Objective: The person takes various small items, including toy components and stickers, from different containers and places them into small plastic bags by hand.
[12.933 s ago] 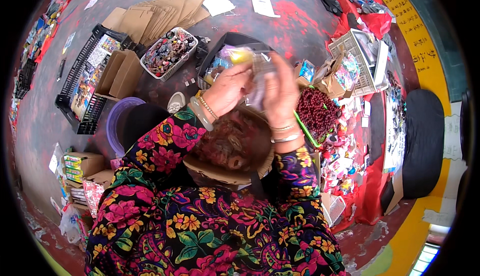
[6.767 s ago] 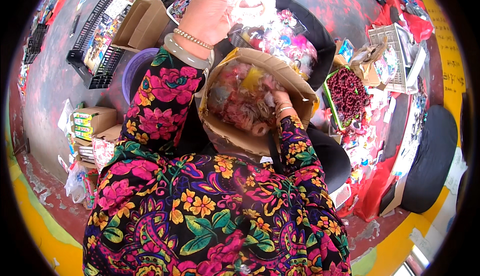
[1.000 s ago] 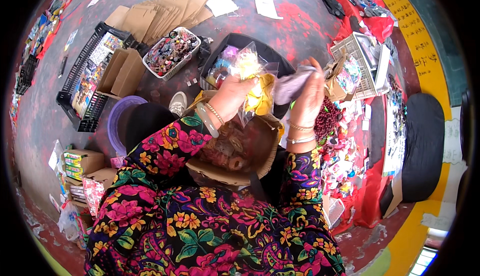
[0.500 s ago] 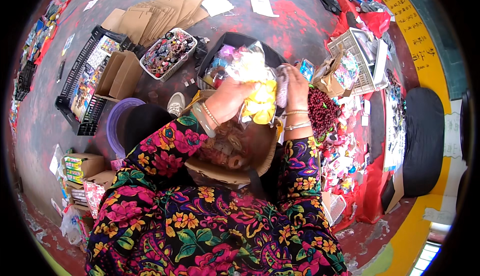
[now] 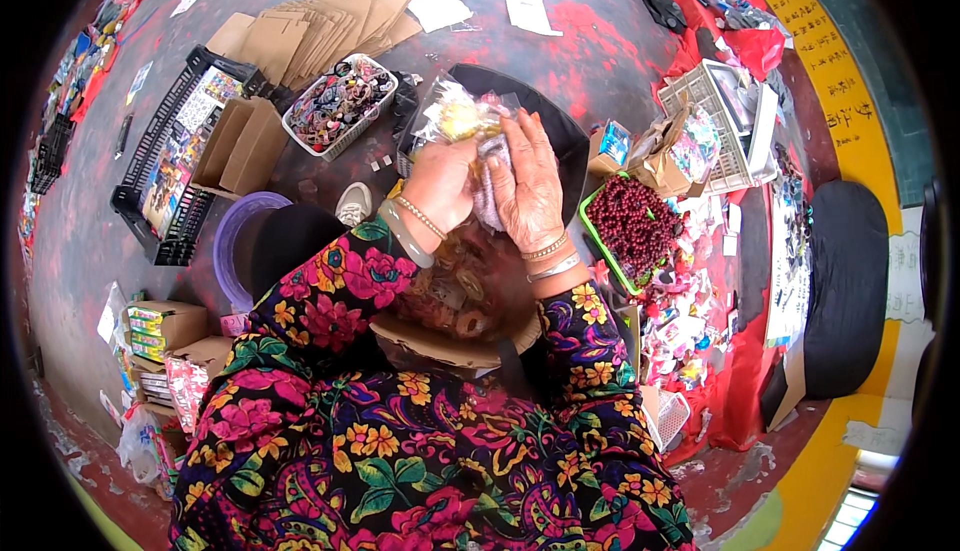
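Note:
My left hand [image 5: 440, 186] and my right hand [image 5: 528, 186] are pressed together around a clear plastic bag [image 5: 455, 116] stuffed with small colourful items, yellow and pink among them. The bag's top bulges above my fingers. Both wrists carry bangles, and both sleeves are dark with bright flowers. Below my hands sits an open cardboard box [image 5: 445, 343] on my lap, filled with more small packed trinkets. Behind the bag lies a black tray [image 5: 565, 131].
A green tray of dark red beads [image 5: 632, 229] lies right of my hands. A white basket of trinkets [image 5: 338, 106], flattened cartons [image 5: 320, 21], a black crate [image 5: 170, 166] and a purple tub [image 5: 232, 251] lie to the left. White crates [image 5: 735, 121] stand far right.
Over the last second my right hand has come in from the right and closed against the bag, and both hands have pressed it together and slightly upward.

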